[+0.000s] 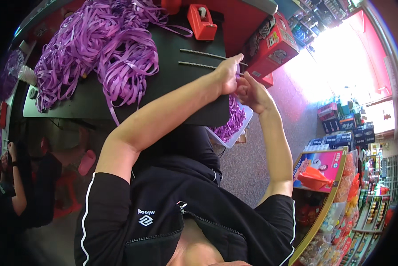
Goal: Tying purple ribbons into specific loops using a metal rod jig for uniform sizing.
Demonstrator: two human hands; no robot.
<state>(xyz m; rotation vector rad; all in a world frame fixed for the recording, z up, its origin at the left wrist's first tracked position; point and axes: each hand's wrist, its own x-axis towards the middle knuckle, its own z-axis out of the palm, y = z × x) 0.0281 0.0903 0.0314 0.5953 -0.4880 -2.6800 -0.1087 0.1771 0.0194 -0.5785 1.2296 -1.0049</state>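
Observation:
Two thin twisted metal rods [197,64] stick out side by side over the right end of the dark table [168,88]. My left hand [227,75] is at their right ends, closed, its thumb up against the far rod. Close beside it, my right hand [254,94] is closed too, with its fingers curled. A small strip of purple ribbon [238,69] shows between the two hands; the fingers hide most of it. A large tangled heap of purple ribbon [92,48] covers the table's left and far part, and one strand hangs over the near edge.
Below my hands stands a clear plastic bin [247,122] of purple ribbon pieces. A red tape dispenser [202,23] sits on the far table, with red boxes [276,44] beyond its right end. Stocked shelves are at right. Another person sits at far left near a pink slipper [87,162].

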